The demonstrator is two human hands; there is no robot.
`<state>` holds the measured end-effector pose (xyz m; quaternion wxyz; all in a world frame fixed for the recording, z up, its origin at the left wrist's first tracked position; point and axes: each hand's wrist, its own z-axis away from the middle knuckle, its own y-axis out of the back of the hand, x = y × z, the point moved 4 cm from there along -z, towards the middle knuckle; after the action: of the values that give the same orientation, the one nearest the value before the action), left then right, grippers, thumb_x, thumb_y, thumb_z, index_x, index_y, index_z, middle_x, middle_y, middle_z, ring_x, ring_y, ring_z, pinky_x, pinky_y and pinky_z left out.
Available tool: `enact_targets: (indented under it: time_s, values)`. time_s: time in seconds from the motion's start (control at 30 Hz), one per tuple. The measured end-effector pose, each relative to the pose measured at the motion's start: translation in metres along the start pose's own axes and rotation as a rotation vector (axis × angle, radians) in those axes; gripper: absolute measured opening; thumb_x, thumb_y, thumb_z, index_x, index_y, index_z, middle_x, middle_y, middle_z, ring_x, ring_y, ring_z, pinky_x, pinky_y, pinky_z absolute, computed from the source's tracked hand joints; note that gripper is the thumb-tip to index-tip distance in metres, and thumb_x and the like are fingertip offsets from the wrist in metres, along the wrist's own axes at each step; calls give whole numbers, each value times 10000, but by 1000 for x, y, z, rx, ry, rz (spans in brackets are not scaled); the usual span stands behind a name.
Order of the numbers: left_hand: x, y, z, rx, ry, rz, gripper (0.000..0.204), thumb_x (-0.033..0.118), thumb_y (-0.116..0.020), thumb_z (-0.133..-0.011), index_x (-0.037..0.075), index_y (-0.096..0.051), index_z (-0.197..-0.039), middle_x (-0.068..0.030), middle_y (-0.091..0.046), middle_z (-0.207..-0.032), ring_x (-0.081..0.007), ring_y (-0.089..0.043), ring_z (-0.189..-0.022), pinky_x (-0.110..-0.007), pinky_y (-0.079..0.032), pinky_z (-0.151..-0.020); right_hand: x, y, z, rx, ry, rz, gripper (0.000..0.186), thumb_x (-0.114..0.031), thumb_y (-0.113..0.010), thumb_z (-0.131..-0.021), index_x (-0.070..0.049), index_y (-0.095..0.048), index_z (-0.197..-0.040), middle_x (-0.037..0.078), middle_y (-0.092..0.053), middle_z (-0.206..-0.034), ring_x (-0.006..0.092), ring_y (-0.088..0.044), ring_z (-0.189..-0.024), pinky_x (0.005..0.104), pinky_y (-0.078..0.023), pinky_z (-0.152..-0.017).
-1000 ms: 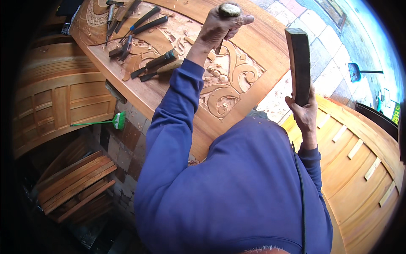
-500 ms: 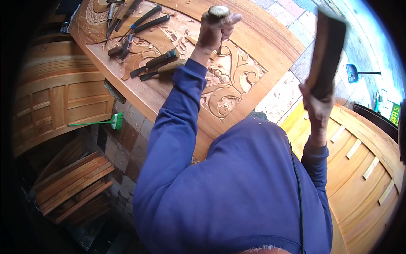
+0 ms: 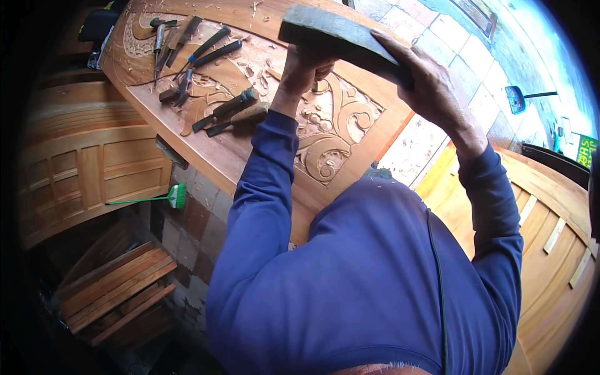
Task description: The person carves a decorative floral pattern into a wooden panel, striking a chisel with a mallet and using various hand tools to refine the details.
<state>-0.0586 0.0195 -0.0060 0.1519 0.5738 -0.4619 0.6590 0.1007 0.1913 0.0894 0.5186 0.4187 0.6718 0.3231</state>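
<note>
My right hand (image 3: 428,84) grips a long, dark rectangular wooden block (image 3: 331,37), held crosswise over my left hand (image 3: 303,72). My left hand is closed on an upright carving tool, its handle covered by the block; whether block and handle touch I cannot tell. Beneath them lies a wooden panel (image 3: 365,162) with carved scrolls (image 3: 350,119) and loose shavings. Left of my left hand are several chisels and gouges (image 3: 212,47), a hammer (image 3: 182,87) with a metal head and more dark-bladed chisels (image 3: 231,106).
Panelled wooden doors stand at left (image 3: 94,175) and right (image 3: 531,275). A green broom (image 3: 177,196) and stacked planks (image 3: 115,287) are at lower left on tiled floor (image 3: 203,219). Beyond the panel are pale tiles and a vehicle mirror (image 3: 515,99).
My right hand has swung the block from upright at the right to crosswise over my left hand, hiding the tool's handle top. My left hand has dipped slightly lower in the picture.
</note>
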Motion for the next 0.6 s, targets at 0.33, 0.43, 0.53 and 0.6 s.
enact_targets:
  time_s: [0.33,0.43,0.53,0.6]
  values:
    - [7,-8,-1,306,-106,-121,304,84,-751,-902,138,-504,-733,68,-371,-541,-42,-303,-408,-233,-222,-379,30,15,40,320,-213,-322,817,37,-741,-801,-190,-467,-1537,109,-610,-1438,233,-607,-1291,369,-504,-1058]
    - [12,-2,0,456,-138,-105,289,102,-755,-895,131,-513,-740,58,-384,-534,-50,-313,-403,-235,-231,-382,29,21,40,340,-226,-332,805,31,-763,-807,-136,-462,-1534,94,-586,-1466,204,-576,-1319,353,-469,-1100]
    - [11,2,0,511,-168,-30,304,112,-763,-884,126,-505,-725,47,-380,-528,-60,-321,-399,-244,-240,-384,26,32,37,381,-214,-355,786,-3,-791,-818,-101,-461,-1525,99,-631,-1364,186,-624,-1196,343,-498,-1036]
    - [8,2,5,553,-202,-72,312,120,-770,-883,119,-506,-717,43,-387,-529,-67,-328,-401,-253,-240,-384,20,42,28,447,-198,-480,712,-46,-822,-819,-62,-496,-1452,89,-672,-1213,156,-652,-1023,317,-528,-925]
